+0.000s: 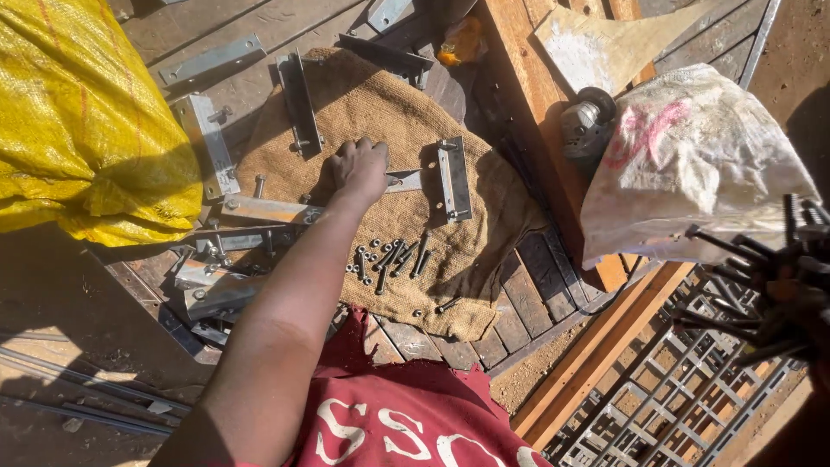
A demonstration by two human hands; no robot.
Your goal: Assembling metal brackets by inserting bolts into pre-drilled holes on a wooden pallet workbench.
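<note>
My left hand (359,169) reaches out over a brown burlap cloth (484,216) and closes its fingers on the end of a small flat metal bracket (404,180). A longer angle bracket (454,179) with bolts in it lies just right of that. Loose dark bolts and nuts (389,258) are scattered on the cloth below the hand. At the right edge my right hand (808,316), mostly in shadow, grips a bunch of long dark bolts (743,277) held close to the camera.
Several more metal brackets (207,143) lie on the wooden slats left of the cloth. A yellow sack (86,121) is at the left, a white sack (692,156) and an angle grinder (588,117) at the right. A metal grate (674,398) lies lower right.
</note>
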